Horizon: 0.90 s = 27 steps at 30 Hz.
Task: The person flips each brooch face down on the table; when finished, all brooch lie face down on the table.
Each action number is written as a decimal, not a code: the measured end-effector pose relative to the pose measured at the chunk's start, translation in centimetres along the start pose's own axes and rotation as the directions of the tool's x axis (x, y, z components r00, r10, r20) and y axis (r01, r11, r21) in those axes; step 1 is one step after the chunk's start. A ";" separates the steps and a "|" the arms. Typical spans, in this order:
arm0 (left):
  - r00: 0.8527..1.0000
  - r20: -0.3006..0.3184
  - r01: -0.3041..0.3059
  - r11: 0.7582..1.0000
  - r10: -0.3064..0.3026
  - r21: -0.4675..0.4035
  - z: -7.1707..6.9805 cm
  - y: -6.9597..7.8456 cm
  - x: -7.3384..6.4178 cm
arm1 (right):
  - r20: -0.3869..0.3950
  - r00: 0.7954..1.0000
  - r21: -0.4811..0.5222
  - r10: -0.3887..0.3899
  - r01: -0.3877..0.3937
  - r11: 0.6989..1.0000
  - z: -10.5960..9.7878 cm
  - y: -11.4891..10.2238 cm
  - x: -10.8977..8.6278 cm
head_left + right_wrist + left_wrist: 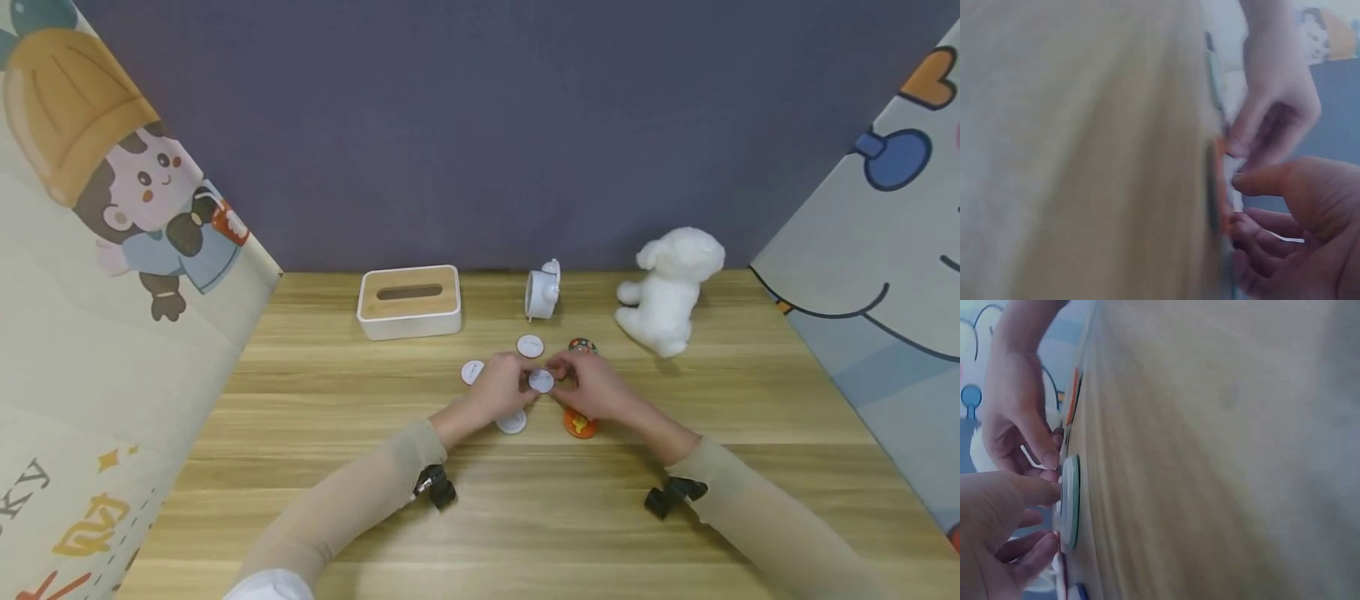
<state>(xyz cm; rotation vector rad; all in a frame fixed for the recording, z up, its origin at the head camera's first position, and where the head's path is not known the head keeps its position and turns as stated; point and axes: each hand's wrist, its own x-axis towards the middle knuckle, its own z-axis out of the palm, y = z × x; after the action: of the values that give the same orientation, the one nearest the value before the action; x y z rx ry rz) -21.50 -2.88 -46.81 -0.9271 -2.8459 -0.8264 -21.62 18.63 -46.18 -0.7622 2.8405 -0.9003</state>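
Observation:
In the head view, a small white round disc [542, 381] with faint print on its face sits between the two hands. My left hand [498, 387] pinches it from the left, thumb and fingertips at its edge. From the right, my right hand [596, 387] holds the opposite edge with curled fingers. Around them lie similar discs: a white one [530, 346] behind, another white one [472, 372] left, a third [512, 422] in front. An orange disc [581, 423] lies before the right hand, a dark patterned disc [582, 343] behind it, partly covered.
A white tissue box with a wooden lid [408, 323] stands back left on the wooden table [525, 525]. A white alarm clock [542, 293] stands behind the discs, and a white plush toy [667, 292] sits back right. Patterned panels flank both sides.

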 end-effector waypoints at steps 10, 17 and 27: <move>0.985 0.122 -0.118 0.993 0.120 -0.026 -0.1 3.3 -0.9 | 0.154 0.986 -0.082 -0.068 0.081 0.993 -3.6 0.2 -4.1; 0.979 0.161 -0.131 0.990 0.121 0.050 0.8 3.7 -1.1 | 0.171 0.981 -0.105 -0.089 0.108 0.989 -3.0 0.0 -5.9; 0.972 0.112 -0.205 0.979 0.206 -0.017 1.1 3.1 -1.6 | 0.129 0.988 -0.012 -0.087 0.089 0.996 -2.2 -1.1 -6.3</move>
<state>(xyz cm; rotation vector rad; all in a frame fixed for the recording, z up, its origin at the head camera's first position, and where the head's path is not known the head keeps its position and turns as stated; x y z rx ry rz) -18.31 -1.16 -46.59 -1.2827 -2.7750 -0.7829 -16.11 22.02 -44.31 -0.9193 2.7260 -0.8065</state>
